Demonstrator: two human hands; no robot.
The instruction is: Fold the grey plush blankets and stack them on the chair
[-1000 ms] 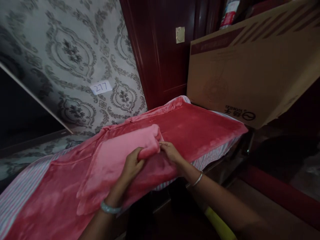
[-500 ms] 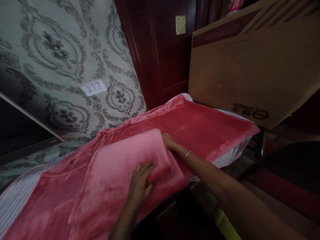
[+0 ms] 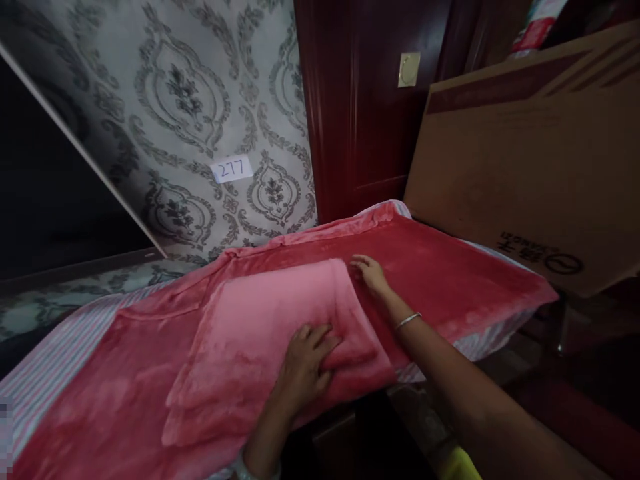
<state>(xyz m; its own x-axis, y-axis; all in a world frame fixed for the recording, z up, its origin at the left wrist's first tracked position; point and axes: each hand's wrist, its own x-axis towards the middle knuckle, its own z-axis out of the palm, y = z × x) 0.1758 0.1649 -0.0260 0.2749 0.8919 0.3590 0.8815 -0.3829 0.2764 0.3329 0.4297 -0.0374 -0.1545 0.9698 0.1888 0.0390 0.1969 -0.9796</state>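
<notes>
A pink plush blanket [image 3: 270, 293], folded into a layered rectangle, lies over a wider spread of darker red plush fabric [image 3: 440, 267]. My left hand [image 3: 305, 363] rests on the folded blanket near its front right part, fingers apart and lightly bent. Just past the fold's right edge, my right hand [image 3: 370, 273] hovers over or touches the red fabric with its fingers loosely spread; whether it makes contact I cannot tell. Neither hand grips the cloth. Under the red fabric a striped sheet [image 3: 60, 353] shows along the left side and the front right edge.
Behind the right end leans a large cardboard box [image 3: 500, 160], with a bottle [image 3: 537, 30] above it. A dark red door panel [image 3: 370, 120] and patterned wallpaper with a "277" label [image 3: 233, 169] stand behind. At left is a dark screen-like panel [image 3: 60, 180].
My hands have let go of the blanket's right edge, which now lies flatter. The left hand has come to rest on top, while the right has moved off to the right. The camera view has shifted.
</notes>
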